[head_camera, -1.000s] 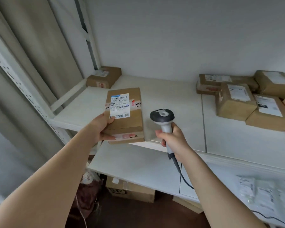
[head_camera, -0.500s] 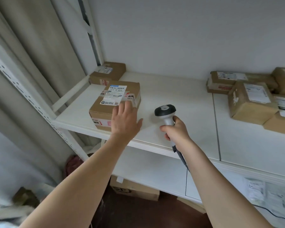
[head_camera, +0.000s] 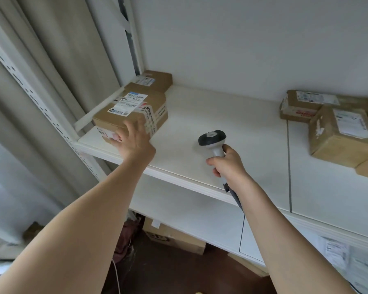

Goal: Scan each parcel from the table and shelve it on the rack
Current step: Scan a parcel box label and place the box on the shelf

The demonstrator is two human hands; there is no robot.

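Evidently, the stiff, light-looking brown cardboard parcel [head_camera: 134,111] at ten o'clock is pressed by the left hand's [head_camera: 134,143] straight fingers (best held by its sides); the grey handheld scanner [head_camera: 214,143] is gripped by the right hand [head_camera: 227,164].

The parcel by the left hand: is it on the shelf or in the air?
On the shelf. The parcel lies flat on the rack shelf, label up, near the left front corner. The left hand touches its near end with straight fingers.

White rack shelf [head_camera: 232,128] carries taped cardboard parcels [head_camera: 134,111].
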